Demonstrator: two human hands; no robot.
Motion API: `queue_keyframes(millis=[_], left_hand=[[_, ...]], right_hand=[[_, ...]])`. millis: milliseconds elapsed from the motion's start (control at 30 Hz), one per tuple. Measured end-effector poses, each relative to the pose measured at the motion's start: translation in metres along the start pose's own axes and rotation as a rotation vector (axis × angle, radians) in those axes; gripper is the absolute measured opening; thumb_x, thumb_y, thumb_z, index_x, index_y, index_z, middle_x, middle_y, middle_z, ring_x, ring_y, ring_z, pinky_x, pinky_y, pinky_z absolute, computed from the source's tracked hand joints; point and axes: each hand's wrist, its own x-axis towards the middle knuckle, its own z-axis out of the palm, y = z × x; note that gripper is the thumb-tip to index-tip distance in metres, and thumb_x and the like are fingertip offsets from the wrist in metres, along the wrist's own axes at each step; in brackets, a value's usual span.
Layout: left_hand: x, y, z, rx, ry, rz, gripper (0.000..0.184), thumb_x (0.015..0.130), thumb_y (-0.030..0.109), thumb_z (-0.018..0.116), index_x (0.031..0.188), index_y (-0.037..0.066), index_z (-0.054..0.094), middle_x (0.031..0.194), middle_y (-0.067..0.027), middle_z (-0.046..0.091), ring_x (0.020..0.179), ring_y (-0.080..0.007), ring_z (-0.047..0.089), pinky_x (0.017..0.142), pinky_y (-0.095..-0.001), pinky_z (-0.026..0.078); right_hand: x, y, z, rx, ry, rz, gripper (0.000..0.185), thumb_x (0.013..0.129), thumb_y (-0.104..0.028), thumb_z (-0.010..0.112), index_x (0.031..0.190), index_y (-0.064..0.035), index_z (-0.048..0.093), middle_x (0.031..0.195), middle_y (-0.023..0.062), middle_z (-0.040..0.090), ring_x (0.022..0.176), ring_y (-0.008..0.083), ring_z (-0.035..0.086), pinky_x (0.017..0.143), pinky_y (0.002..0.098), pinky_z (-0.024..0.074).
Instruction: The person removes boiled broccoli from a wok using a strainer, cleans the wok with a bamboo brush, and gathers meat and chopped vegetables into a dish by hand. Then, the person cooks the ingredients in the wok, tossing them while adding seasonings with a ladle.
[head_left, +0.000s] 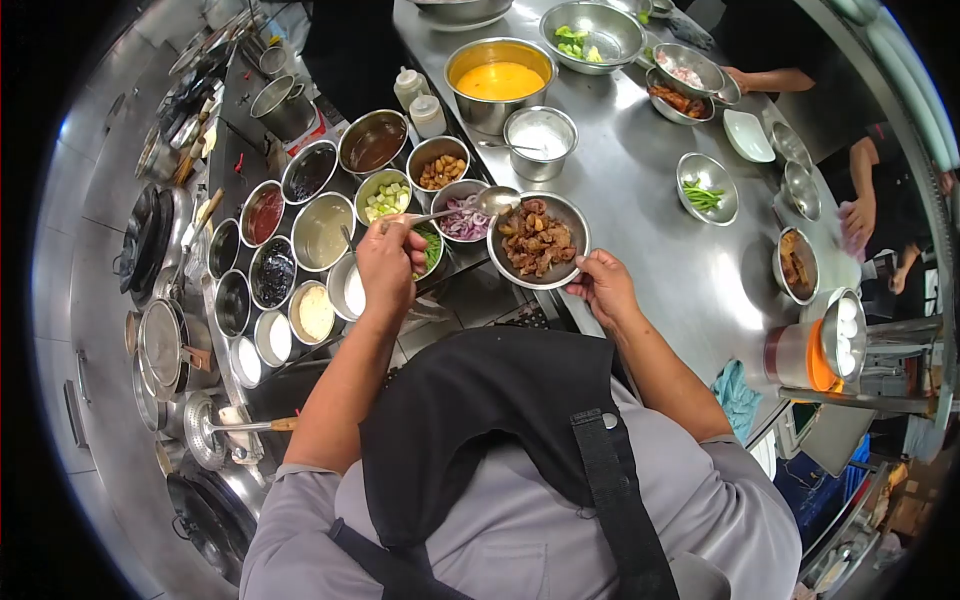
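My left hand (387, 262) is closed around the handle of a metal spoon (497, 201), whose bowl end hangs at the upper left rim of a steel bowl (499, 262). Browned meat pieces (538, 238) fill much of that bowl. With thumb and fingers, my right hand (604, 286) grips the bowl's right rim. Beside the spoon stands a container of sliced red onion (462, 222). Chopped green vegetable (388, 198) fills another container just above my left hand. Chopped greens (430, 250) show partly behind my left fingers.
Several containers of sauces and powders, including a white powder (272, 338), stand at left. On the steel counter (640, 190) are a pot of yellow liquid (500, 80), a bowl of green beans (706, 190) and a blue cloth (735, 400). Other people's hands (858, 215) show at right.
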Motion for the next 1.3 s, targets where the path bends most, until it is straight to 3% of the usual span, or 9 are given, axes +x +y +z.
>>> queue_keyframes(millis=[200,400,533,633,733,767,867,1133,1300], left_hand=[[0.058,-0.005,-0.037,-0.092,0.109,0.069,0.014,0.100,0.018,0.055,0.099,0.005,0.056,0.070,-0.0060,0.060,0.051,-0.0114,0.052,0.044,-0.0249,0.041],[0.131,-0.009,-0.061,-0.169,0.059,-0.093,0.020,0.101,0.011,0.051,0.115,-0.003,0.053,0.108,-0.0191,0.069,0.067,-0.0203,0.068,0.056,-0.0269,0.057],[0.141,-0.023,-0.064,0.113,0.249,0.029,0.028,0.098,0.007,0.054,0.124,-0.005,0.056,0.106,-0.0187,0.069,0.071,-0.0218,0.071,0.059,-0.0281,0.058],[0.149,-0.036,-0.063,1.080,0.034,0.363,0.029,0.093,0.024,0.064,0.103,-0.003,0.068,0.098,-0.0234,0.072,0.093,-0.0351,0.071,0.080,-0.0447,0.055],[0.219,-0.100,-0.100,1.483,-0.329,0.450,0.044,0.096,0.041,0.058,0.108,0.000,0.068,0.104,-0.0277,0.070,0.102,-0.0422,0.067,0.090,-0.0476,0.052],[0.191,-0.074,-0.075,1.411,-0.220,0.276,0.057,0.099,0.053,0.047,0.109,0.001,0.068,0.108,-0.0283,0.069,0.103,-0.0448,0.066,0.093,-0.0502,0.050],[0.181,-0.068,-0.056,1.512,-0.412,0.304,0.066,0.102,0.059,0.038,0.114,0.001,0.067,0.113,-0.0299,0.067,0.107,-0.0477,0.064,0.094,-0.0526,0.049],[0.183,-0.089,-0.056,1.488,-0.364,0.473,0.055,0.103,0.049,0.045,0.103,-0.004,0.061,0.109,-0.0326,0.065,0.102,-0.0501,0.063,0.091,-0.0554,0.048],[0.180,-0.086,-0.054,1.484,-0.415,0.377,0.053,0.103,0.047,0.045,0.102,-0.004,0.060,0.106,-0.0332,0.065,0.102,-0.0491,0.062,0.090,-0.0544,0.047]], right_hand=[[-0.004,0.003,-0.009,0.024,-0.013,-0.026,0.016,0.097,-0.013,0.063,0.083,-0.0096,0.056,0.078,0.0036,0.063,0.068,0.0131,0.062,0.062,0.0285,0.0570],[-0.007,0.005,-0.012,0.043,-0.064,-0.044,0.017,0.098,-0.012,0.062,0.082,-0.0089,0.056,0.081,0.0044,0.065,0.070,0.0135,0.063,0.065,0.0288,0.0581],[-0.008,0.005,-0.013,0.029,-0.067,-0.045,0.017,0.098,-0.012,0.061,0.082,-0.0084,0.056,0.083,0.0050,0.066,0.068,0.0135,0.063,0.066,0.0279,0.0582],[-0.007,0.006,-0.013,0.025,-0.071,-0.051,0.017,0.098,-0.012,0.061,0.083,-0.0083,0.056,0.083,0.0052,0.067,0.069,0.0135,0.064,0.066,0.0279,0.0582],[-0.005,0.007,-0.014,0.021,-0.059,-0.044,0.016,0.098,-0.011,0.061,0.083,-0.0082,0.057,0.081,0.0051,0.067,0.069,0.0136,0.064,0.066,0.0280,0.0584],[-0.004,0.008,-0.014,0.022,-0.045,-0.036,0.016,0.098,-0.011,0.061,0.083,-0.0080,0.057,0.080,0.0050,0.066,0.069,0.0137,0.064,0.066,0.0280,0.0585],[-0.004,0.011,-0.018,0.045,-0.077,-0.064,0.016,0.098,-0.011,0.062,0.083,-0.0076,0.058,0.078,0.0051,0.066,0.069,0.0141,0.064,0.066,0.0280,0.0587],[-0.004,0.011,-0.022,0.041,-0.105,-0.052,0.016,0.100,-0.011,0.062,0.084,-0.0072,0.057,0.079,0.0046,0.063,0.071,0.0132,0.063,0.068,0.0276,0.0582],[-0.002,0.013,-0.025,0.049,-0.117,-0.052,0.015,0.100,-0.011,0.060,0.086,-0.0068,0.057,0.082,0.0051,0.065,0.071,0.0137,0.064,0.068,0.0288,0.0596]])
